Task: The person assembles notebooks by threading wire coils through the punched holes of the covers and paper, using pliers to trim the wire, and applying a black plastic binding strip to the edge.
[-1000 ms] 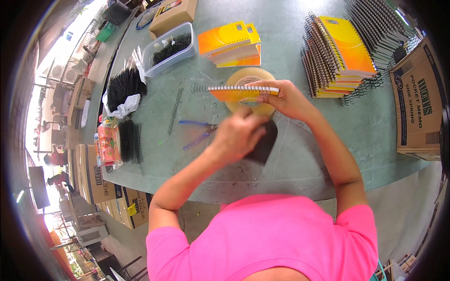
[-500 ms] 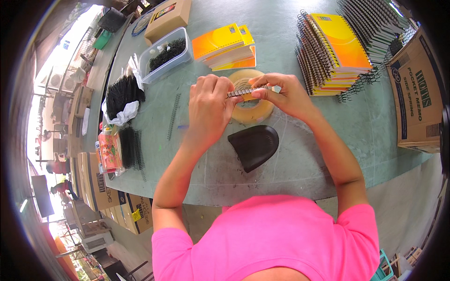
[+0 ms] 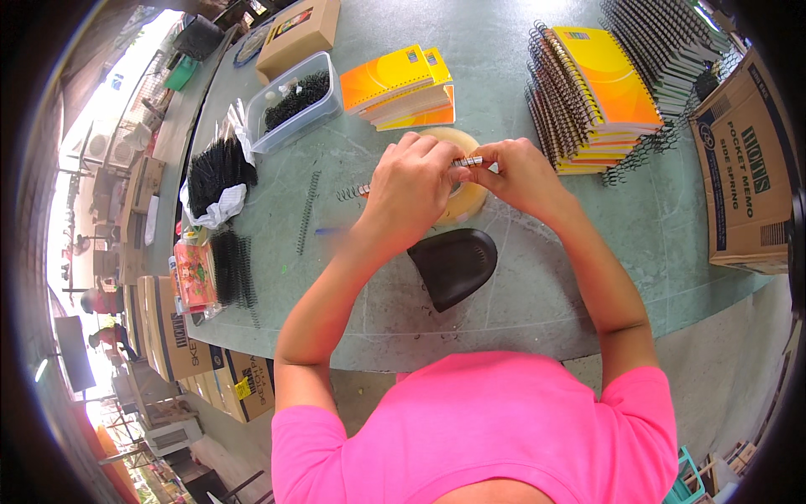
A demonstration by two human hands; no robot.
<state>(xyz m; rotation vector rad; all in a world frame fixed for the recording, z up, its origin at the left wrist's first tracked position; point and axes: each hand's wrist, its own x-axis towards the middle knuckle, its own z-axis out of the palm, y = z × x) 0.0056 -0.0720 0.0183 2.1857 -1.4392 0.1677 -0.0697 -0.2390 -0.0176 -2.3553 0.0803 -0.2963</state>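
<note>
Above a large yellowish ring (image 3: 467, 205), like a roll of tape, my two hands meet at a small notebook (image 3: 467, 162), held with its coiled edge up. My left hand (image 3: 410, 181) is closed over it, covering most of it. A dark wire spiral (image 3: 348, 194) sticks out to the left from behind that hand. My right hand (image 3: 519, 174) pinches the notebook's right end between thumb and fingers. Closer to me lies a black, round-ended block (image 3: 456, 265). A loose wire spiral (image 3: 309, 212) rests on the table to the left.
Unbound yellow-orange notebooks (image 3: 395, 84) are stacked beyond my hands. Spiral-bound notebooks (image 3: 606, 77) stand piled at the right, beside a cardboard box (image 3: 747, 168). On the left are a clear tub (image 3: 329, 109) of black spirals, a bag of spirals (image 3: 220, 172) and another spiral bundle (image 3: 232, 267).
My left hand has slid right along the notebook, close to my right hand. The spiral's left end now shows behind it. My right hand has shifted slightly right.
</note>
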